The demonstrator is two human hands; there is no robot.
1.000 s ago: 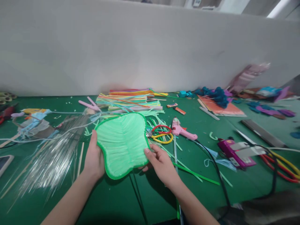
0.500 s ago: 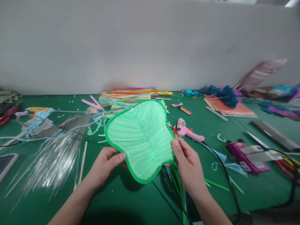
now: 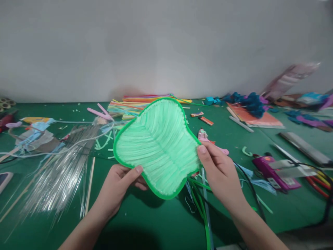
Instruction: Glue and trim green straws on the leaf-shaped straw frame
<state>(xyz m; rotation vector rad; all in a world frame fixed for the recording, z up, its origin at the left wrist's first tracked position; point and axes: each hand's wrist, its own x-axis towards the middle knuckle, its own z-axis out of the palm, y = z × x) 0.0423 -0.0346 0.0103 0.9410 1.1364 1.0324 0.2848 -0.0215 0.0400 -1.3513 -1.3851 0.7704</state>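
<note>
A light green craft leaf [image 3: 158,146] with a darker green rim and a ribbed, fuzzy-looking surface is held up over the table. My left hand [image 3: 122,185] pinches its lower left edge, thumb on the front face and fingers behind. On the right edge, my right hand [image 3: 217,170] grips it the same way, with the fingertips hidden behind the leaf. Green strips [image 3: 201,205] hang or lie just below the leaf, near my right wrist. Behind my right hand, a pink glue gun [image 3: 203,134] is partly covered.
Colourful pipe cleaners [image 3: 125,108] lie in a pile at the back. Clear thin rods [image 3: 59,170] spread over the left of the green table [image 3: 145,229]. At right are a purple device [image 3: 273,173], scissors [image 3: 288,155] and a black cable [image 3: 247,177]. A grey wall [image 3: 166,48] stands behind.
The leaf has come up slightly and appears a little larger, tilted more toward me. My right hand has moved right and up with it; both hands keep their hold.
</note>
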